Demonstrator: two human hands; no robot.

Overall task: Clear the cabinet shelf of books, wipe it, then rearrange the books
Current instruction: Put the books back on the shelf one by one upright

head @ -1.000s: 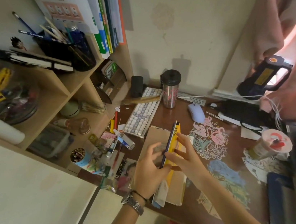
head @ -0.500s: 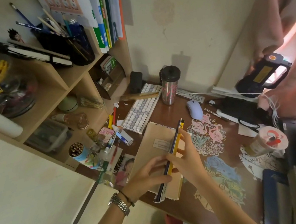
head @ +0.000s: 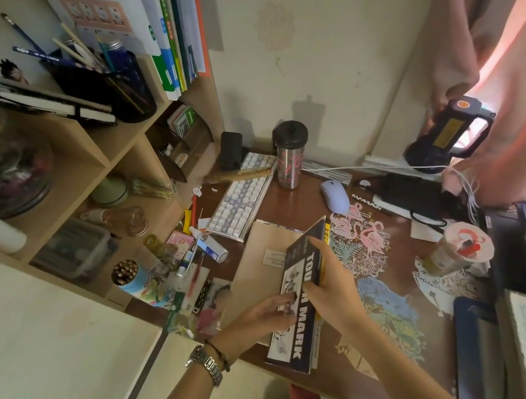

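The black book [head: 301,335] lies slanted, cover up, on the beige notebook [head: 257,267], and a yellow book [head: 327,233] shows under it. The right grip [head: 330,291] is curled round its right edge. The left grip [head: 266,309] is spread, with fingertips touching the cover. The lower end of the black book reaches the near edge of the desk [head: 305,200]. Paper cut-outs [head: 364,239] lie just to the right. Half a second ago it stood on its edge.

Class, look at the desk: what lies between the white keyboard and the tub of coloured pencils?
In the head view, a white bottle lies on its side beside a pink tin, between keyboard and pencil tub.
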